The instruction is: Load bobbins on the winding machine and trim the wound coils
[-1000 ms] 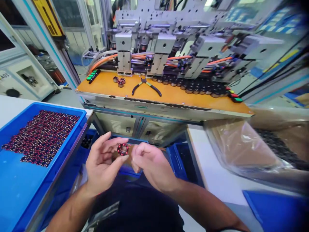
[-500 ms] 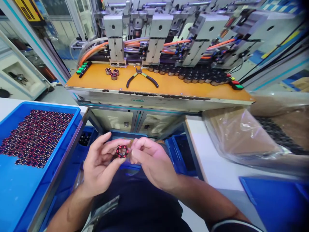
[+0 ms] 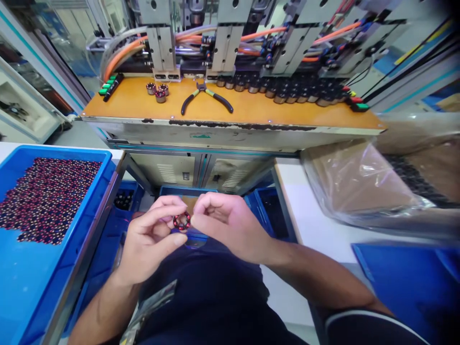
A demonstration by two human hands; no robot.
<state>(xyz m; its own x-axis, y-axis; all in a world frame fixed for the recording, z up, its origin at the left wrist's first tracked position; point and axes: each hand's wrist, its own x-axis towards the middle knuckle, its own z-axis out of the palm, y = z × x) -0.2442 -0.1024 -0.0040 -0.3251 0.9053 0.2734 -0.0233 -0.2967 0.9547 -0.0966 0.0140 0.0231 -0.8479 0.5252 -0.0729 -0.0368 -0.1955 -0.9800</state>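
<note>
Between the thumb and fingers of my left hand [image 3: 149,239] is a small ring-shaped part [image 3: 177,222], dark with red segments and an open centre, held up in front of my body. My right hand [image 3: 233,225] is at the ring's right side, thumb and forefinger pinched together against its edge. Whether those fingertips also hold something tiny, such as a wire end, is too small to make out.
A blue tray [image 3: 53,287] of many similar rings lies left. On the orange bench [image 3: 132,108] are pliers [image 3: 201,88], three ring parts [image 3: 160,97] and dark cylinders [image 3: 280,96]. A plastic-lined box [image 3: 345,182] stands right, above a blue bin [image 3: 395,282].
The view has tipped down, so the bench appears higher. The ring has turned slightly in my left fingers, and my right fingertips have closed in on its right edge.
</note>
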